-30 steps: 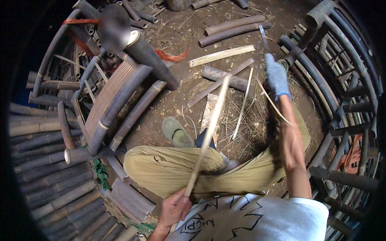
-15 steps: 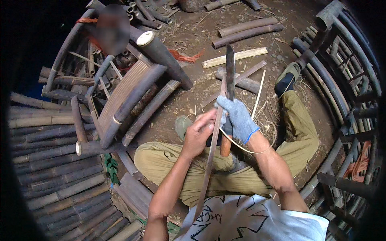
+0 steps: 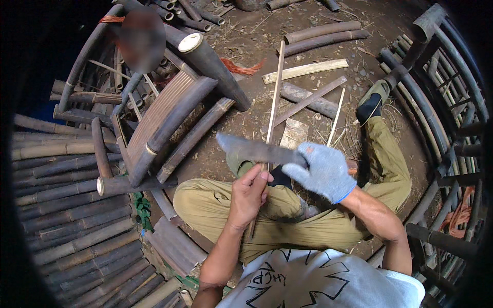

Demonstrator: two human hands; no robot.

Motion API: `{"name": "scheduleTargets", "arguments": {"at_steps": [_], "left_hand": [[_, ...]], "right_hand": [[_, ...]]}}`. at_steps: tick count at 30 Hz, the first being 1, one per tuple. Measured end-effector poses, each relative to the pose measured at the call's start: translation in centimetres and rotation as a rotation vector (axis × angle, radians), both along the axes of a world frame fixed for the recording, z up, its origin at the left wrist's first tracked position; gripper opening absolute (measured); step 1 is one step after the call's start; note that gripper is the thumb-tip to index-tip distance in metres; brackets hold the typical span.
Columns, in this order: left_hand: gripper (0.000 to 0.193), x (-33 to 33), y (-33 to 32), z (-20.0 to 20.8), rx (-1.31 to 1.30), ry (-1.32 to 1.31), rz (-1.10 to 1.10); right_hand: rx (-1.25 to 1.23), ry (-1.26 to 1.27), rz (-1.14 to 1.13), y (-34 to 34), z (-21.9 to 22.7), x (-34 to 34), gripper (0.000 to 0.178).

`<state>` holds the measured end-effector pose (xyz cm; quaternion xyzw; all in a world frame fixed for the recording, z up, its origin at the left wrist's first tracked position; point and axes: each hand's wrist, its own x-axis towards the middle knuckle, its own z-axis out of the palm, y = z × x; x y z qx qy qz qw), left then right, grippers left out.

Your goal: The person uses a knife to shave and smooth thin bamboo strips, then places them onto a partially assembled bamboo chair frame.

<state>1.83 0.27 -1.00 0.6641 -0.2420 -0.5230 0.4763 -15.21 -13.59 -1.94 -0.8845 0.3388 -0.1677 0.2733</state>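
My bare left hand [image 3: 248, 199] is closed around a long, thin bamboo strip [image 3: 276, 95]. The strip stretches away from me over the ground, its near end coming out below my fist over my lap. In my right hand [image 3: 324, 173], which wears a grey-blue knitted glove, is a machete [image 3: 259, 150] with a broad dark blade. Its blade points left and crosses the strip just beyond my left fingers, slightly blurred. I cannot tell whether the edge touches the strip. Most of the handle is hidden by the glove.
Split bamboo pieces [image 3: 305, 71] and thin shavings lie on the dirt beyond my legs. A bamboo chair [image 3: 169, 120] stands at the left, near a slatted bamboo surface [image 3: 77, 205]. Another bamboo frame [image 3: 411, 97] curves along the right. My sandalled foot [image 3: 372, 102] is stretched ahead.
The machete has swung from pointing away from me to pointing left across the strip. The strip has slid farther away. My gloved right hand has come off the strip, moving right and nearer.
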Motion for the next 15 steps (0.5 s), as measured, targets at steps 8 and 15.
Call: {"name": "scheduleTargets", "arguments": {"at_steps": [8,15], "left_hand": [[0.034,-2.2,2.7,0.3,-0.046,-0.221,-0.024],[0.035,-2.1,8.1,-0.8,-0.057,-0.171,-0.055]], "right_hand": [[0.043,0.079,-0.26,-3.1,-1.1,0.5,0.054],[-0.137,0.128,-0.294,-8.4,-1.9,-1.2,0.054]]}}
